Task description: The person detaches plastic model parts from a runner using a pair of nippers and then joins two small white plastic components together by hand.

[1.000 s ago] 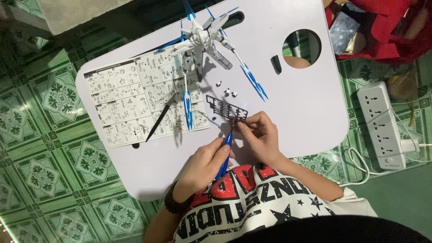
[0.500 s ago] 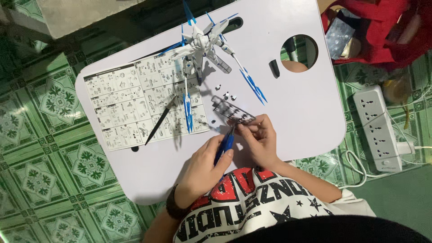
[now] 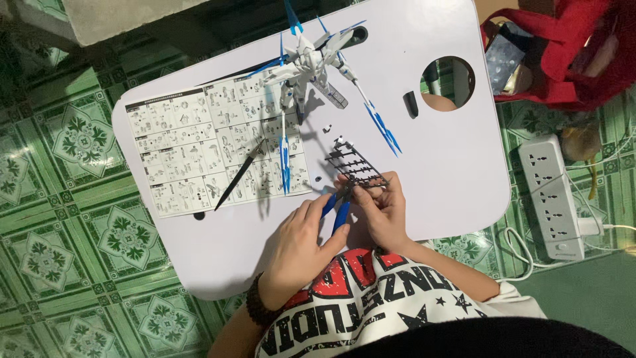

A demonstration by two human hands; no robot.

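model [image 3: 311, 66] on instruction sheet [image 3: 199, 146], parts frame [image 3: 354, 164] right

- One view only, from a camera worn on the person's head, looking almost straight down.
- It sits fairly high: the whole white lap table [image 3: 218, 258] fits in frame, with green patterned floor tiles [image 3: 59, 219] showing on the left and below.
- The wearer's own chest, in a printed shirt [image 3: 371, 305], fills the bottom edge (so the top of the frame is the far side of the table).
- Both hands come up from the bottom: left hand [image 3: 301, 242] and right hand [image 3: 384, 209] meet near the frame's centre, close enough to make out the fingers.
- At the right edge a white power strip [image 3: 553, 199] and a red bag [image 3: 570, 59] mark how far the view reaches.
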